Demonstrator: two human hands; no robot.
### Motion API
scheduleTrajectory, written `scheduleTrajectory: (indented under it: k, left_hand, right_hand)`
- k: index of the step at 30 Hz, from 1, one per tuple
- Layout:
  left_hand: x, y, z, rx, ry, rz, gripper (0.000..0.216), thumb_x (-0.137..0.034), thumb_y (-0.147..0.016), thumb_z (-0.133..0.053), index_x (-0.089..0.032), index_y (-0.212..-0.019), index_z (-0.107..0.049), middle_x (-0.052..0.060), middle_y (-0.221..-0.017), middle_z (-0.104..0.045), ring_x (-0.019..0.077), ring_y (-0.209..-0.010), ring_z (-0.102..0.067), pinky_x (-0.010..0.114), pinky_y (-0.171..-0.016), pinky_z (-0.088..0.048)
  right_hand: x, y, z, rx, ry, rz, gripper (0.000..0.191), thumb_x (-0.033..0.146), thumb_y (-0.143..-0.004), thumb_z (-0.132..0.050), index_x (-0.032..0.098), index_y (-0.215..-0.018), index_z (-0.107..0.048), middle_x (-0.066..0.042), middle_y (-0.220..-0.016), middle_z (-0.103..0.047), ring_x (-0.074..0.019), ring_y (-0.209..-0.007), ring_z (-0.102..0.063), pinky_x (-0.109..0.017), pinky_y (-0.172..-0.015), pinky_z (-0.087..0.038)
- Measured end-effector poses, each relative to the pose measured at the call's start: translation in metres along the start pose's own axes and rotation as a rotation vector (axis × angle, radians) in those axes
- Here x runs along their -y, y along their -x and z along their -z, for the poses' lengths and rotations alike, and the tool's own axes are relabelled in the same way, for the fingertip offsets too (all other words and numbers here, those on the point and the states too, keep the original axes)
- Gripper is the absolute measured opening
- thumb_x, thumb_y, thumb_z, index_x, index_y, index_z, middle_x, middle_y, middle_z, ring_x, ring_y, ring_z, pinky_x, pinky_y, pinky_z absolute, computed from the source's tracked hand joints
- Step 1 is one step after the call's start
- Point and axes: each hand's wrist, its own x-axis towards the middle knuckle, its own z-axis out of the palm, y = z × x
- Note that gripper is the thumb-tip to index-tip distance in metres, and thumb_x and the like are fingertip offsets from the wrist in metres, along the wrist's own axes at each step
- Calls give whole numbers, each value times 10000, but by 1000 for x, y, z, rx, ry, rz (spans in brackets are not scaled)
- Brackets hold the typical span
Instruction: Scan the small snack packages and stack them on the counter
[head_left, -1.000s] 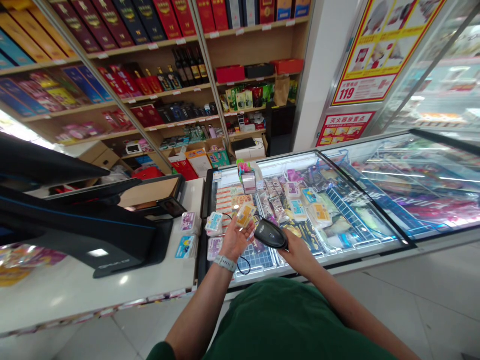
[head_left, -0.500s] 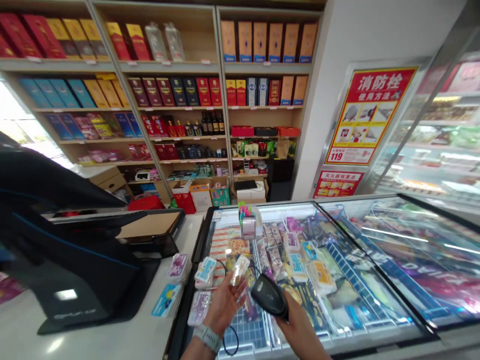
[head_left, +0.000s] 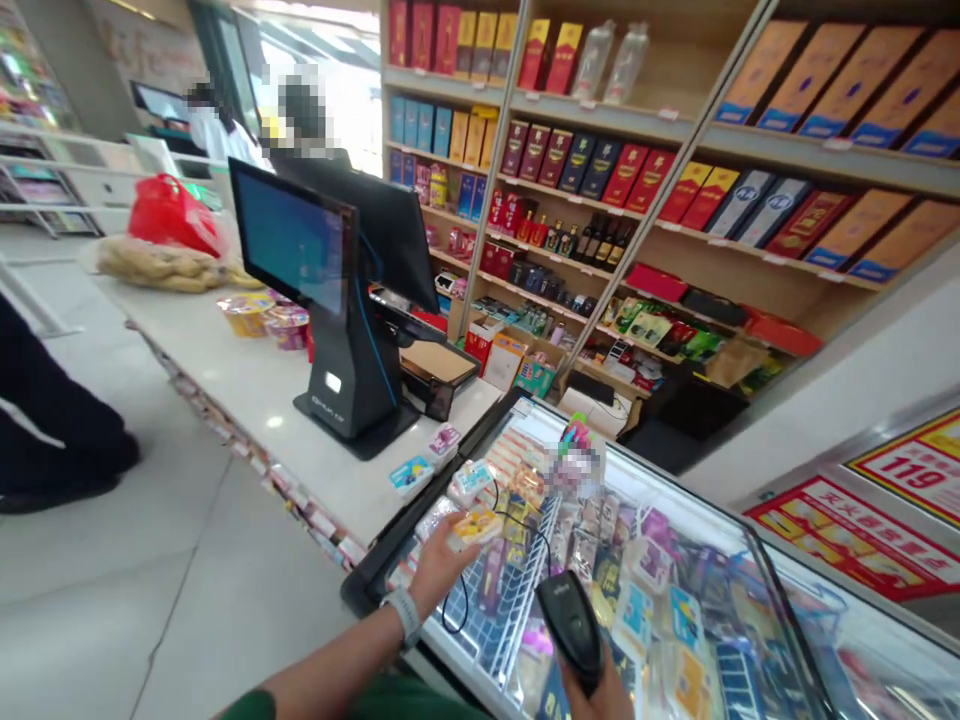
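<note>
My left hand (head_left: pixel 436 568), with a pale watch at the wrist, grips a small clear plastic tub (head_left: pixel 478 527) with a yellow-orange top. It is above the glass-topped freezer (head_left: pixel 600 440). My right hand (head_left: pixel 606 692) is wrapped round the handle of a black barcode scanner (head_left: pixel 570 622), whose cable (head_left: pixel 459 610) loops over the glass. Near my left hand, a blue-labelled tub (head_left: pixel 472 482) rests at the freezer's left side. On the counter lie another blue-labelled tub (head_left: pixel 410 476) and a purple-labelled tub (head_left: pixel 444 440). More tubs (head_left: pixel 634 615) are by the scanner.
A checkout terminal (head_left: pixel 352 380) stands on the white counter (head_left: pixel 247 380), with cup-shaped packs (head_left: pixel 285 325) and a red bag (head_left: pixel 174 215) farther along. Shelves of boxed bottles (head_left: pixel 615 180) line the back. Two people (head_left: pixel 225 135) are behind the counter; dark-trousered legs (head_left: pixel 52 400) show at left.
My view has swung left, bringing the counter and people into sight. The tub in my left hand now shows its yellow-orange top. The scanner stays in my right hand, now farther from the tub.
</note>
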Motion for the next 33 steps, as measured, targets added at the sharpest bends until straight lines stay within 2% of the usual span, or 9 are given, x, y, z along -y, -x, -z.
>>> scheduleTrajectory:
  k: [2,5,10,12,15,18,21,26,33]
  left_hand:
    - [6,0,16,-112,-138,-111,565,-222,-514,-852,-254,-1038,-643,47,-1087,-647,290,-1111,-561,389,-1033,-373]
    - [14,-2,33,-251,-280,-191,573,-258,-497,-860,-248,-1028,-645,80,-1180,-613,337,-1268,-432,428,-1109,-269]
    - [22,-12,41,-364,-412,-196,500,-304,-593,-805,-226,-1050,-617,128,-1248,-577,342,-1351,-329,438,-1072,-290]
    - [26,-18,44,-354,-594,-176,542,-331,-638,-773,-223,-1137,-590,134,-1280,-558,335,-1337,-344,447,-1072,-277]
    - [34,-26,49,-310,-994,-124,611,-338,-740,-675,-188,-1302,-487,146,-1321,-532,316,-1284,-398,467,-1063,-268]
    - [39,-32,52,-282,-1258,-129,619,-360,-794,-603,-152,-1352,-433,156,-1315,-531,304,-1235,-435,454,-1013,-313]
    - [42,-36,51,-274,-1370,-159,610,-398,-801,-578,-150,-1341,-440,152,-1266,-554,305,-1184,-465,444,-954,-349]
    - [47,-43,53,-276,-1463,-225,647,-426,-803,-557,-144,-1365,-405,156,-1244,-548,307,-1136,-476,430,-903,-364]
    - [39,-47,57,-222,-1506,-283,611,-430,-809,-546,-135,-1331,-426,141,-1192,-565,299,-1078,-497,425,-866,-385]
  right_hand:
    - [-1,2,4,19,16,6,476,483,-792,-464,210,-1159,-598,-118,-1052,-725,-345,-1051,-658,-419,-847,-546]
    - [-2,5,10,41,-8,23,493,514,-818,-451,197,-1170,-587,-111,-1045,-728,-328,-1072,-651,-389,-849,-545]
    - [5,6,18,41,-55,60,521,535,-821,-481,167,-1177,-580,-112,-1052,-721,-313,-1033,-663,-368,-839,-538]
    - [10,6,21,41,-83,66,502,525,-813,-499,159,-1143,-600,-116,-1057,-717,-308,-1025,-661,-367,-842,-531]
    - [18,6,23,43,-117,58,468,508,-785,-542,154,-1076,-634,-114,-1033,-721,-307,-983,-668,-365,-815,-530]
    - [24,7,23,3,-150,36,426,475,-775,-557,154,-1038,-654,-104,-976,-734,-294,-919,-680,-341,-760,-534]
    - [29,8,23,-33,-181,29,383,408,-769,-562,160,-1044,-660,-80,-928,-741,-268,-868,-689,-319,-739,-536]
    - [39,5,23,-3,-188,45,314,295,-740,-579,169,-1014,-669,-70,-935,-743,-255,-867,-694,-301,-717,-550]
    - [57,6,9,-29,-167,19,422,235,-747,-549,146,-1156,-601,-97,-1064,-711,-261,-989,-661,-337,-841,-523]
